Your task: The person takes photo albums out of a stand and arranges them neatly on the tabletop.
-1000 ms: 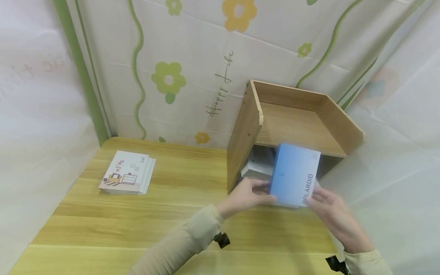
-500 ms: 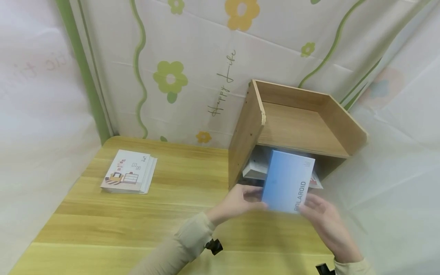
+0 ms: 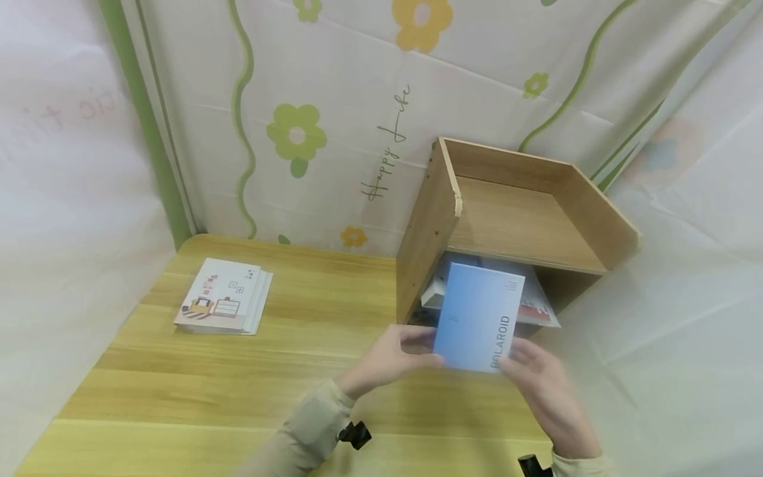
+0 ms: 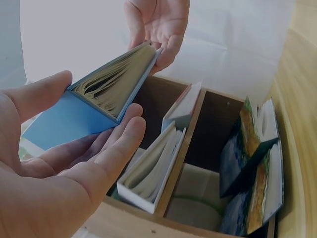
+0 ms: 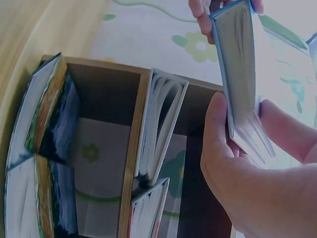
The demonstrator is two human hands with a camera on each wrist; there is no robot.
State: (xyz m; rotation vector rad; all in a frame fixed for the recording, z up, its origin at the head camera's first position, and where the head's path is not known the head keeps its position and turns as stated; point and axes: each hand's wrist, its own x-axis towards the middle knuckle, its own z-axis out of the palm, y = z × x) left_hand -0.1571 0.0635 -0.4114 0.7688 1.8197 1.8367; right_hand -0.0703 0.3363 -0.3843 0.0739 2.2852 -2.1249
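Observation:
In the head view a blue book [image 3: 477, 311] marked POLAROID hangs in front of the lower opening of a small wooden shelf [image 3: 417, 242]. My left hand [image 3: 387, 358] grips its left edge, thumb on the cover. The right hand [image 3: 548, 394] pinches the lower right corner. Both wrist views show the book's page edges between its blue covers, with thumb and fingers on opposite sides. Behind it, a white book [image 3: 434, 293] and a white book with red print [image 3: 534, 310] lie on the shelf's middle board, partly hidden.
Below that board, dark painted-cover books [image 4: 242, 153] sit in the lower compartment. A stack of white books [image 3: 217, 298] lies at the far left of the wooden table [image 3: 208, 397]. Patterned white curtains [image 3: 334, 79] enclose the back and sides.
Both hands have carried the blue book left and out from the shelf opening. More of the red-printed white book now shows behind it. The stack on the left stays put.

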